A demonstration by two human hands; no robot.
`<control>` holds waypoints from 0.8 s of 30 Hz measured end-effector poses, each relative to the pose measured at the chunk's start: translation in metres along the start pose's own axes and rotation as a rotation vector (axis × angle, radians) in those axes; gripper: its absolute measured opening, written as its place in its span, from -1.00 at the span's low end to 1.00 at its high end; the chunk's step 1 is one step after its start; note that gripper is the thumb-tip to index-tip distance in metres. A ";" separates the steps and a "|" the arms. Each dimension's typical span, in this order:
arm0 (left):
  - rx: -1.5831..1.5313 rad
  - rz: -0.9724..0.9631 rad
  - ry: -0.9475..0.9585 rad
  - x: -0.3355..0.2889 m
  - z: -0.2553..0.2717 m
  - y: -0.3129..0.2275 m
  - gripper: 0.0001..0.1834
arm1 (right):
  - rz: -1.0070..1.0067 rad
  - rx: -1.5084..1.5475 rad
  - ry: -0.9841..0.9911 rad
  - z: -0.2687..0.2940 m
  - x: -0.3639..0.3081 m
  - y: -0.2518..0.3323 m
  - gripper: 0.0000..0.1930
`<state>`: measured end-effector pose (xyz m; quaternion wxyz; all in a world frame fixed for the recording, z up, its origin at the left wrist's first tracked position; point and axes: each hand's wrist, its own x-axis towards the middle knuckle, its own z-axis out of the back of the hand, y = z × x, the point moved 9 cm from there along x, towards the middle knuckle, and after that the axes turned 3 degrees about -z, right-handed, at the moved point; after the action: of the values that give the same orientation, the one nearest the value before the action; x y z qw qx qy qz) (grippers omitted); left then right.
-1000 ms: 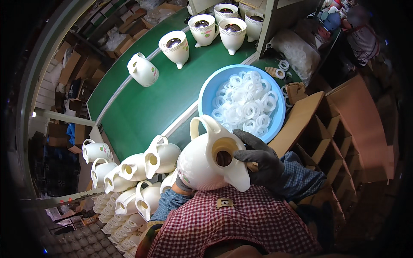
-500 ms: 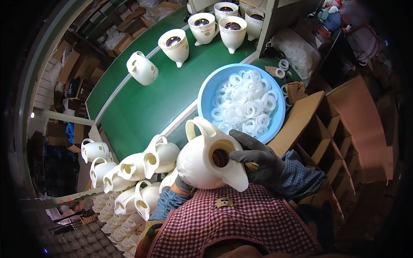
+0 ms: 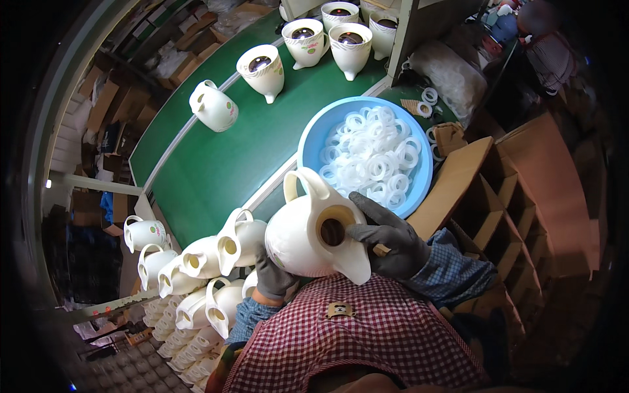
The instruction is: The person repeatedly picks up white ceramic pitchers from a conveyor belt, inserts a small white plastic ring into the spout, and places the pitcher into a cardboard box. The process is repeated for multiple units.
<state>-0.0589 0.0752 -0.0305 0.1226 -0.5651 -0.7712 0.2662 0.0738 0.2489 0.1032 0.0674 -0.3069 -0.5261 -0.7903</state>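
Green-topped bench (image 3: 216, 170), metal-edged: extending ahead of both hands and bearing, at its far side, tapered white vessels (image 3: 267, 78) with round dark tops.

Item, white glossy jug (image 3: 291, 239) with loop handle, pointed spout and round opening: lying tilted between the hands above a red-and-white checked cloth apron (image 3: 373, 321), its opening facing up, its spout pointing toward the wearer.

Right hand (image 3: 395, 247), grey-gloved: appearing to pinch the jug's rim, one digit reaching the opening's edge, another stretching out above it.

Left hand (image 3: 275, 278), grey-gloved: standing at the jug's left flank, fingers bending upward; whether they are gripping, one cannot tell.

Change noted: the left hand, mostly hidden under the jug half a second ago, is now showing its back; the jug is barely shifting, and the right hand is keeping its place. Judgement: the hold is probably passing toward the right hand.

Round light-blue basin (image 3: 306, 141) of translucent white rings (image 3: 377, 160): sitting just beyond the right hand.

More white handled jugs (image 3: 250, 237): lying beside the left hand.

Brown cardboard divider box (image 3: 488, 226): standing open right of the right hand.
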 end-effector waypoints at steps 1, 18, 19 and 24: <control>-0.390 0.060 0.008 0.001 -0.008 0.004 -0.06 | -0.022 -0.019 -0.016 0.001 -0.002 -0.003 -0.26; 1.993 -0.667 0.113 0.343 -0.027 -0.178 -0.46 | -0.391 0.028 0.181 -0.016 -0.004 -0.050 -0.53; 2.134 -0.562 0.131 0.378 -0.011 -0.161 -0.47 | -0.417 0.046 0.179 -0.016 -0.004 -0.053 -0.55; 2.506 -0.104 0.114 0.473 0.005 -0.078 -0.45 | -0.425 -0.001 0.175 -0.010 -0.012 -0.063 -0.51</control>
<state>-0.2812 0.5001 -0.0446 0.6179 -0.0400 -0.0034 0.7852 0.0523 0.2652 0.0444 -0.0555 -0.1194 -0.5709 -0.8104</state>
